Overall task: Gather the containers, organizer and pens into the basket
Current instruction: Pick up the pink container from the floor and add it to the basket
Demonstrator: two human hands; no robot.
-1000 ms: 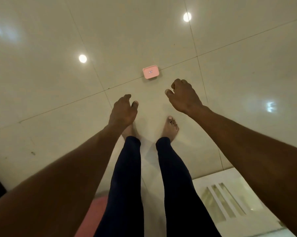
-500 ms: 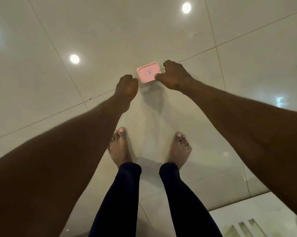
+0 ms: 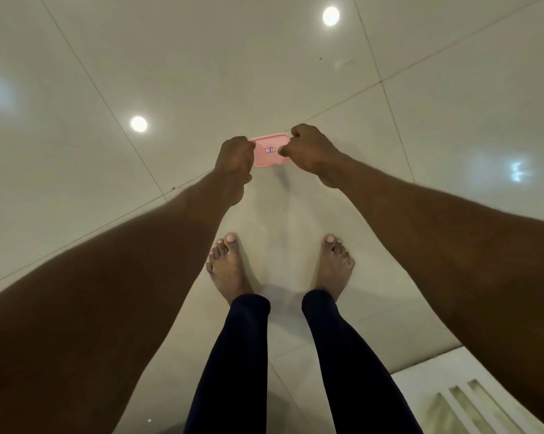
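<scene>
a pink container [image 3: 270, 150] is held between two outstretched arms, just above the tiled floor [image 3: 201, 73] — its left end gripped by the curled fingers of the left hand [image 3: 234, 158], its right end pinched by the right hand [image 3: 309, 148].

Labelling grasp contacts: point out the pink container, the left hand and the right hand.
pink container [image 3: 270, 151]: head view, on the label in the middle of its lid.
left hand [image 3: 234, 158]: head view, on the back of the hand.
right hand [image 3: 311, 150]: head view, on the back of the hand.
</scene>
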